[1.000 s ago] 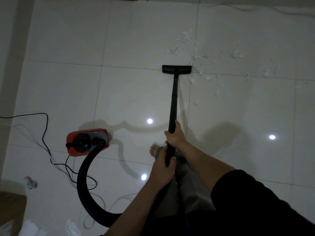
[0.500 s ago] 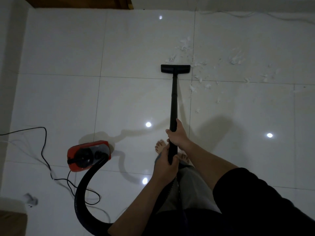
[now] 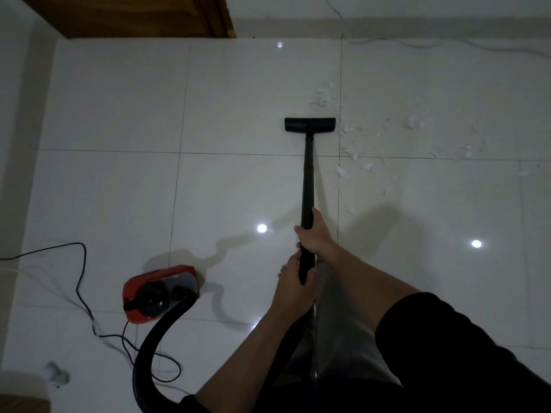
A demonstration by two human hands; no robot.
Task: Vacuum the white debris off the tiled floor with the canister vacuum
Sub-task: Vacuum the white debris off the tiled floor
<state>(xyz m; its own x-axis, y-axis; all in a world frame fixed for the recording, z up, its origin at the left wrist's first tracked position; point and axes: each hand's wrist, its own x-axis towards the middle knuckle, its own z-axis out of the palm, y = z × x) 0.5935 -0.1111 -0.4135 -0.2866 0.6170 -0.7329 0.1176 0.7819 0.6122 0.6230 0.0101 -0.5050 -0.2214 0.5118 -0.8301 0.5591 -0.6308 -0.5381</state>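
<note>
Dim room, glossy white tiled floor [image 3: 244, 186] with ceiling-light glints.

Far left of the grip: black power cord [image 3: 80, 281] loops across the tiles, running toward the canister.

Left and slightly below the hands: red canister vacuum [image 3: 159, 292], dark top with round black fittings, sitting on the floor. Nothing of its inside shows; dust contents cannot be told. Thick black hose [image 3: 155, 347] leaves its right end, arcs down and round toward the bottom edge, then disappears behind the left forearm.

Centre: left hand [image 3: 293, 289] wraps the lower end of the black wand [image 3: 307, 186], fingers curled round it. Right hand [image 3: 316, 234] grips the same wand just above, thumb lying along the tube on the far side. Hands are close, one above the other. Right arm wears a black sleeve [image 3: 462, 353]. Bare toes show just left of the left hand; grey trouser leg below the wrists.

Straight ahead of the grip: wand runs up to the black floor nozzle [image 3: 310, 125], flat on the tile, its right end at a grout line.

Right of the nozzle and ahead-right of the hands: white debris [image 3: 347, 150], fluffy scraps scattered across two tiles, a cluster just above the nozzle's right corner, more trailing well right. Some lie just beside the nozzle end.

Top: wooden door edge [image 3: 134, 13], upper left; pale cable [image 3: 432, 43] along the far wall.
</note>
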